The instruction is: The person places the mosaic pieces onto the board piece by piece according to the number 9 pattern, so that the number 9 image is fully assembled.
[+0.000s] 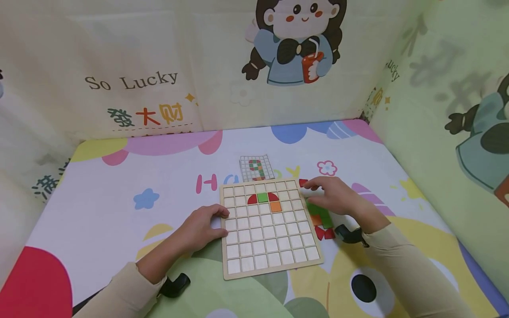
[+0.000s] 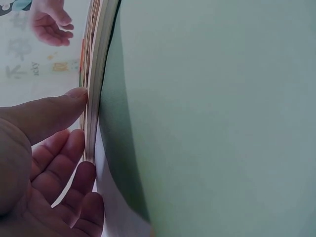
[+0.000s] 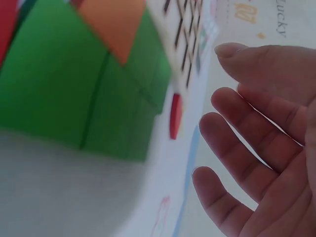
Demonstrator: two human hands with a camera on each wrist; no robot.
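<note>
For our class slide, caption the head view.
Left hand touches the gridded board; right hand hovers near loose coloured tiles.

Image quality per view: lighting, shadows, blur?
Head: fairly even light, board grid crisp, soft shadow beside the right sleeve; left wrist: dim, muted colours, left hand reasonably clear, cloth low in contrast; right wrist: green tiles badly blurred, right hand's fingers noticeably sharper. No strong glare in any view.
</note>
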